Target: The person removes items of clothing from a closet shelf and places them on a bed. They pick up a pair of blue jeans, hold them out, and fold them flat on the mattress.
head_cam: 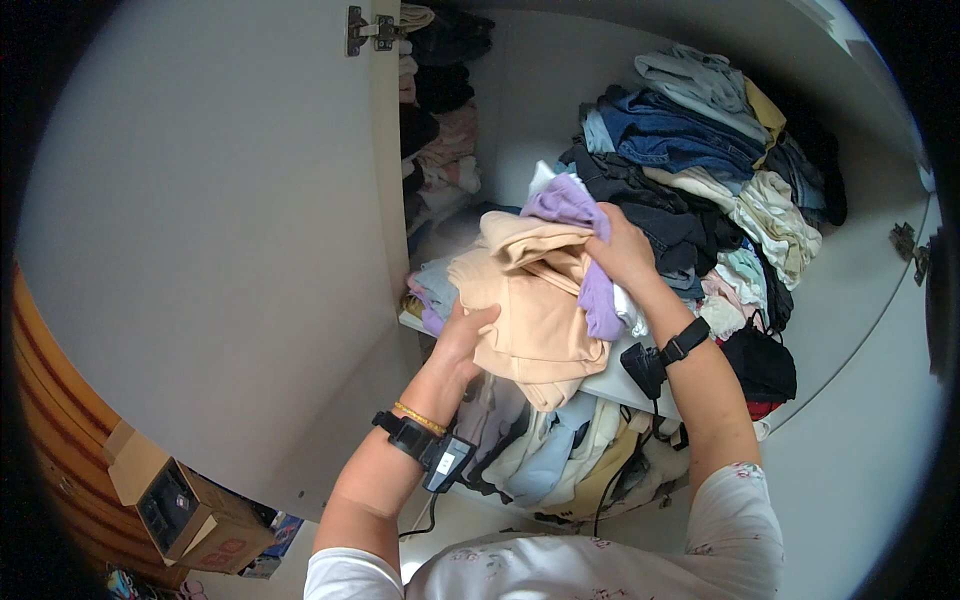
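Observation:
Both my hands hold a folded peach-coloured garment (536, 322) in front of a wardrobe shelf. My left hand (461, 337) grips its left edge, thumb on top and fingers hidden underneath. At the upper right, my right hand (622, 247) clasps the peach cloth together with a purple garment (574, 202) and some white fabric (546, 178). The purple cloth hangs down beside the peach one. Behind the right hand lie dark folded garments (675, 232), with folded blue jeans (675, 135) higher in the pile.
An open wardrobe door (210, 247) fills the left side. Stacked clothes (446, 142) stand behind its edge. More clothes (555, 450) lie on a level below the shelf edge (615, 386). A black garment (757, 364) sits at the right. An open cardboard box (217, 532) is on the floor, lower left.

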Demonstrator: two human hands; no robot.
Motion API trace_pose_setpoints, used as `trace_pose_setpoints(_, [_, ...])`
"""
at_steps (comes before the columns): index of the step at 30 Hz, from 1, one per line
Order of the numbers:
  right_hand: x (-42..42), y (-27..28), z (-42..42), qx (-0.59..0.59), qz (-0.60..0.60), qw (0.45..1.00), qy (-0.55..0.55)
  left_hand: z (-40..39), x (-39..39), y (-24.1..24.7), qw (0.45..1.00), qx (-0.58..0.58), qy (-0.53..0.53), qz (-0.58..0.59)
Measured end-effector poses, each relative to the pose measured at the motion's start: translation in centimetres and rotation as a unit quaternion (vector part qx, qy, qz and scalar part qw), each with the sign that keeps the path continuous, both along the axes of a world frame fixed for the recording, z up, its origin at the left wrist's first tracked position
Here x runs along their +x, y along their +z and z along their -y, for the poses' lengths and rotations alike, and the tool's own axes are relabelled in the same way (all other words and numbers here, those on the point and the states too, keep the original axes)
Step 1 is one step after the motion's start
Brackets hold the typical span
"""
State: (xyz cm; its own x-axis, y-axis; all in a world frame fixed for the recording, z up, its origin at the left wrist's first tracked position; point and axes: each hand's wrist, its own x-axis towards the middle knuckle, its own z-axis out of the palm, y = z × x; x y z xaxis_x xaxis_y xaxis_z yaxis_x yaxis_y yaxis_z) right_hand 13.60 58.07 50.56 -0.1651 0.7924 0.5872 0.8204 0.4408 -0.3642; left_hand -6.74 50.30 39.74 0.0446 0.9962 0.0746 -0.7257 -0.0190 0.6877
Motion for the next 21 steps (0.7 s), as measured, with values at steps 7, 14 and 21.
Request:
trace_pose_setpoints(7, [4.9,-2.8,-0.2,0.026,-0.332,0.928,0.169,-0.5,-0.1,-0.8,0.999,0.014,-0.008,0.030])
trace_pose_setpoints(14, [10.4,-6.3,4.8,0.096,-0.537,0.817,0.189,-1.1,0.3,-1.1,0.999,0.011,0.008,0.047])
trace_pose_setpoints(21, [11.7,-11.2,6.0,0.192,-0.579,0.789,0.063,-1.0,0.2,-0.5,0.999,0.003,0.026,0.034])
